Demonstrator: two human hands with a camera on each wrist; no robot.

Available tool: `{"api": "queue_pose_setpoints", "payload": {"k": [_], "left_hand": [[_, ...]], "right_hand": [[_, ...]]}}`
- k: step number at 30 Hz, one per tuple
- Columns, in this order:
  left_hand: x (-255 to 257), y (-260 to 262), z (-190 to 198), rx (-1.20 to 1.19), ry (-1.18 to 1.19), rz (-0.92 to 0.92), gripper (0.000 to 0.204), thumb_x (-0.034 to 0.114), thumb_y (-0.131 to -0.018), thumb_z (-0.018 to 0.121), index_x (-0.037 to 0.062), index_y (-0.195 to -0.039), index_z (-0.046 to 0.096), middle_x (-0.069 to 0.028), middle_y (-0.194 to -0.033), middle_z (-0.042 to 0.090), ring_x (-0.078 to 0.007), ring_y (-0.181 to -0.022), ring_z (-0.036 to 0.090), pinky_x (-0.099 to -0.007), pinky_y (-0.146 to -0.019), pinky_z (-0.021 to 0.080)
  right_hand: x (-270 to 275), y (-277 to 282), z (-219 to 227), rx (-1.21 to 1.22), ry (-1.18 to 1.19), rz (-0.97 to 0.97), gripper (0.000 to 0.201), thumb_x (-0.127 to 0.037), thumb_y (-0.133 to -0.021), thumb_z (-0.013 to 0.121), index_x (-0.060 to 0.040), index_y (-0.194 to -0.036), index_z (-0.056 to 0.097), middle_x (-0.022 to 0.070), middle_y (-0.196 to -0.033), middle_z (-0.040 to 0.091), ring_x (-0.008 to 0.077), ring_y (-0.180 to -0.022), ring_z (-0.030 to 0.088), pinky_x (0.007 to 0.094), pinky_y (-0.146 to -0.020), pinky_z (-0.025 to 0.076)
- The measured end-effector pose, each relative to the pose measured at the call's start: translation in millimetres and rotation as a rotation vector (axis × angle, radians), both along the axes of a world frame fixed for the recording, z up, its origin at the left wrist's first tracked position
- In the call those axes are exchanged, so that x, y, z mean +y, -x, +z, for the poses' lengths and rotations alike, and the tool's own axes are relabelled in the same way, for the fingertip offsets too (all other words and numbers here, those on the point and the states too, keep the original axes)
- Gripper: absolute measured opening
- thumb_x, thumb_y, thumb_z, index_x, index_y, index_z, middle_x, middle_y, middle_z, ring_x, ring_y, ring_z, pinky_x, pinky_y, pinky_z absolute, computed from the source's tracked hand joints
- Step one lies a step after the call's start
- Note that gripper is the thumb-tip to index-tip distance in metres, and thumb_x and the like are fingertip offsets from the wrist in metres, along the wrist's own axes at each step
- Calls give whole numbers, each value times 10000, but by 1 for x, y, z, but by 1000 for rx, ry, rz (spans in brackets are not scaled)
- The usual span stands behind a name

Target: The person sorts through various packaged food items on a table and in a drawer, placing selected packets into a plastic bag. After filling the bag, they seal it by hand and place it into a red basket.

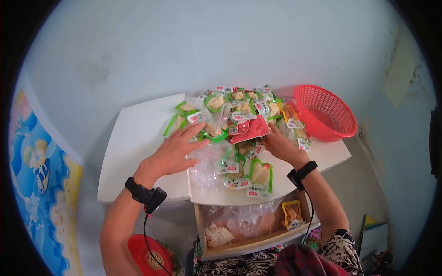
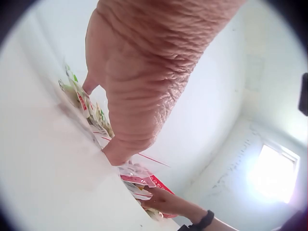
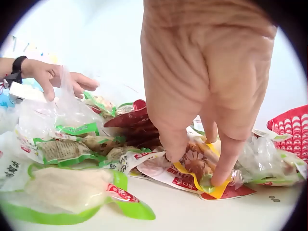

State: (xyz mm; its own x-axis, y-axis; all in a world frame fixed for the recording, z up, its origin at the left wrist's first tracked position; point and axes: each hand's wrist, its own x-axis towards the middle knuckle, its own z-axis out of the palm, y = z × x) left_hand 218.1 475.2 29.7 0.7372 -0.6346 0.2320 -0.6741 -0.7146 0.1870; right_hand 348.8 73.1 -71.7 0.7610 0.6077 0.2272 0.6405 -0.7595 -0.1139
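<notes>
A heap of sealed food packets, many green-edged (image 1: 261,174), covers the middle of the white table. My left hand (image 1: 177,149) is spread with fingers extended over the heap's left side, beside a clear plastic bag (image 1: 205,168). At the heap's right side, my right hand (image 1: 280,145) reaches down among the packets. The right wrist view shows the fingers of that hand (image 3: 211,96) pinching a yellow-edged packet (image 3: 197,168). A red packet (image 1: 252,129) lies between the two hands. In the left wrist view, my left hand (image 2: 134,82) hangs above the table.
A red plastic basket (image 1: 324,115) is at the table's right rear, touching the packets. Below the front edge, an open drawer (image 1: 258,246) holds clear plastic, a pale bundle (image 1: 218,235) and a yellow-edged packet (image 1: 292,214). A red round object (image 1: 149,254) is at lower left.
</notes>
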Motion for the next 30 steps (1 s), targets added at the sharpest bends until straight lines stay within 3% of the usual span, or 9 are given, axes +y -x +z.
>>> {"api": "queue_pose_setpoints", "payload": {"k": [2, 5, 9, 12, 15, 18, 21, 24, 30], "left_hand": [[-1, 3, 2, -54, 29, -12, 738, 115, -821, 800, 145, -1517, 556, -147, -1709, 300, -380, -1560, 305, -494, -1267, 305], [4, 9, 6, -5, 91, 14, 814, 90, -807, 803, 164, -1561, 504, -135, -1710, 301, -361, -1553, 330, -472, -1245, 356], [20, 12, 18, 68, 118, 105, 797, 90, -842, 770, 189, -1580, 484, -116, -1704, 324, -342, -1528, 381, -446, -1225, 392], [38, 14, 26, 125, 154, 177, 754, 117, -871, 756, 187, -1574, 492, -110, -1689, 357, -338, -1511, 406, -435, -1222, 394], [51, 14, 28, 155, 175, 223, 709, 142, -873, 769, 183, -1542, 537, -114, -1677, 378, -339, -1506, 413, -437, -1225, 387], [48, 14, 28, 101, 93, 96, 621, 175, -886, 778, 180, -1483, 607, -122, -1651, 419, -340, -1503, 416, -458, -1233, 373], [19, 16, 21, -5, -9, -128, 462, 273, -942, 749, 178, -1389, 689, -112, -1602, 486, -337, -1518, 393, -516, -1250, 330], [10, 6, 4, 4, -217, -38, 418, 334, -982, 695, 183, -1371, 699, -87, -1587, 504, -328, -1539, 355, -550, -1257, 299], [12, -33, -13, -90, -279, 90, 399, 341, -1012, 647, 202, -1385, 686, -63, -1626, 451, -304, -1568, 302, -570, -1267, 259]], "right_hand": [[-1, 3, -10, -99, -17, 78, 376, -12, -865, 716, -4, -1230, 626, 316, -1433, 512, 491, -1254, 577, 511, -1031, 526], [13, 55, 34, -67, -203, 7, 300, 55, -885, 620, -5, -1178, 647, 263, -1238, 629, 472, -1155, 609, 526, -969, 535], [8, 87, 49, 37, -38, -146, 284, 40, -882, 570, -14, -1145, 664, 211, -1124, 658, 450, -999, 649, 520, -869, 551], [13, 110, 60, 124, 125, -311, 332, -26, -885, 633, -50, -1212, 686, 200, -1205, 667, 414, -1099, 655, 486, -923, 555], [33, 135, 59, -266, -87, -93, 421, -112, -903, 674, -123, -1324, 680, 183, -1404, 613, 363, -1334, 569, 488, -1073, 495], [63, 150, 69, -283, 140, 141, 497, -259, -923, 720, -188, -1410, 647, 153, -1582, 485, 334, -1516, 389, 534, -1209, 352], [89, 140, 60, -233, 81, 326, 500, -371, -945, 707, -234, -1420, 639, 125, -1633, 427, 329, -1551, 327, 600, -1234, 269], [101, 105, 49, -289, 233, 346, 515, -468, -955, 668, -252, -1422, 643, 96, -1635, 433, 327, -1543, 343, 616, -1226, 269], [115, 63, 41, -343, 265, 247, 378, -429, -1027, 588, -239, -1343, 669, 63, -1545, 518, 306, -1480, 430, 633, -1115, 389]]}}
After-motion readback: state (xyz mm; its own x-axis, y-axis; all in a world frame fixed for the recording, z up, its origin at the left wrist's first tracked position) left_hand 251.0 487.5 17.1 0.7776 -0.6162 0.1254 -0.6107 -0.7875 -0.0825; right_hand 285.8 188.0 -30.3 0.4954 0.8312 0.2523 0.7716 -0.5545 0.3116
